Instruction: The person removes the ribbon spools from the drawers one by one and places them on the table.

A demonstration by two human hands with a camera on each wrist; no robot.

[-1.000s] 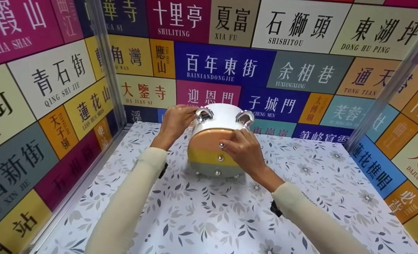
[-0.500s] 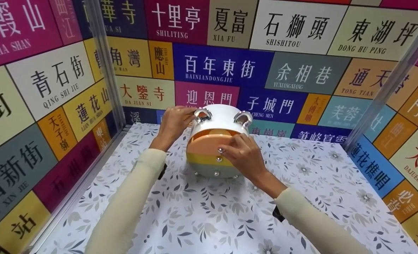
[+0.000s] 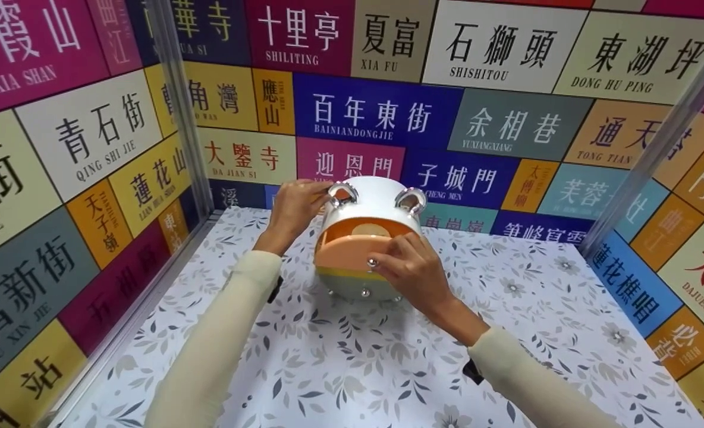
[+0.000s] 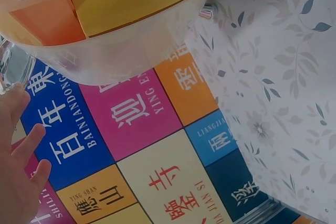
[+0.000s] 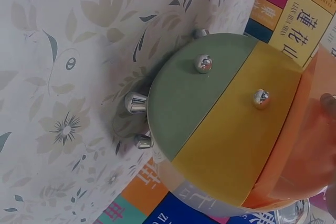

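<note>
The right hand (image 3: 420, 273) is pinching the knob (image 3: 372, 261) of the orange top drawer (image 3: 343, 254), which is now sitting farther out of the white box (image 3: 379, 193) on the table (image 3: 328, 374), making its inside reachable, while the left hand (image 3: 295, 208) is touching a metal ear (image 3: 351, 190), its grip unclear.

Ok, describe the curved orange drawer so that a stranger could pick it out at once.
On the white, leaf-patterned tabletop stands a rounded white cabinet with two shiny silver ears. The right hand touches its curved orange drawer. Unlike the closed yellow drawer and green drawer below, this topmost one juts out.
</note>
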